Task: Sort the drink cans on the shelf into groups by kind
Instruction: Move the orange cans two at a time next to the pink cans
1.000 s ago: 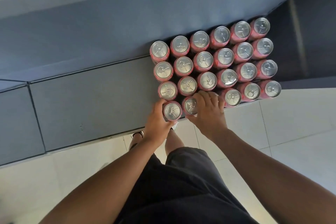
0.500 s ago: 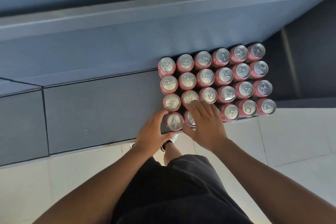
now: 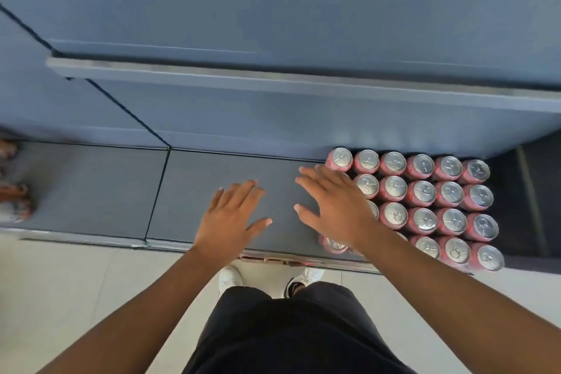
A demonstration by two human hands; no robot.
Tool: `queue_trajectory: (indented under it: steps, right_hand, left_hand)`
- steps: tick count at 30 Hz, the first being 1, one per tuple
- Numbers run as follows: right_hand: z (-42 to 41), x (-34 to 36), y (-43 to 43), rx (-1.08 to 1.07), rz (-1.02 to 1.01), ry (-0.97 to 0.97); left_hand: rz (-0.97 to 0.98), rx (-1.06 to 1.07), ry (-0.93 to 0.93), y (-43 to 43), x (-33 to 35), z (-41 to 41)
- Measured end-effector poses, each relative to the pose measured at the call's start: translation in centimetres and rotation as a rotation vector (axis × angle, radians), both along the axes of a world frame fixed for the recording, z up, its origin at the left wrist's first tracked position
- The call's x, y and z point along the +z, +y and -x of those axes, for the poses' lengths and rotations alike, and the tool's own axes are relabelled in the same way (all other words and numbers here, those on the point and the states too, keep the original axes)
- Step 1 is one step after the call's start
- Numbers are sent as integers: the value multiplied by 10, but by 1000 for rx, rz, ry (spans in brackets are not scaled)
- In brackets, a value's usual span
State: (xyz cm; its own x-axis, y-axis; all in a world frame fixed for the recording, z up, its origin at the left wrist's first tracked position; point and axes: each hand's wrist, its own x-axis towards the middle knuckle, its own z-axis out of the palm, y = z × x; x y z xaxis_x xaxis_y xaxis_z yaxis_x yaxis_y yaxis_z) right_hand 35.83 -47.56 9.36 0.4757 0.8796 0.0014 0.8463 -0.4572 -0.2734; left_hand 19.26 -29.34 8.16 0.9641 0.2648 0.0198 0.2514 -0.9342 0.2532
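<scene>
Several red drink cans (image 3: 423,193) with silver tops stand packed in rows on the right part of the grey shelf (image 3: 91,191). My right hand (image 3: 334,206) hovers flat with spread fingers over the left edge of that block and hides a few cans. My left hand (image 3: 233,215) is also flat and spread, over bare shelf to the left of the cans, holding nothing. More cans (image 3: 15,200), blurred, show at the far left edge of the shelf.
A grey upper shelf edge (image 3: 273,79) runs across above the cans. A dark upright panel (image 3: 528,200) closes the shelf on the right. Pale floor tiles (image 3: 76,297) and my white shoes (image 3: 230,278) lie below the shelf front.
Both hands have let go of the front cans and opened flat, moving left over the shelf. The view has swung left, so the can block now sits at the right.
</scene>
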Motion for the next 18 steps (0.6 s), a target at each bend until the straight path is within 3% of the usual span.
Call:
queue_trajectory:
  steps: [9, 18]
  right_hand:
    - [54, 45, 110, 196, 12, 7]
    - [175, 64, 250, 334, 37, 31]
  left_hand:
    - [-92, 162, -73, 83, 33, 83]
    - [-114, 411, -65, 190, 46, 237]
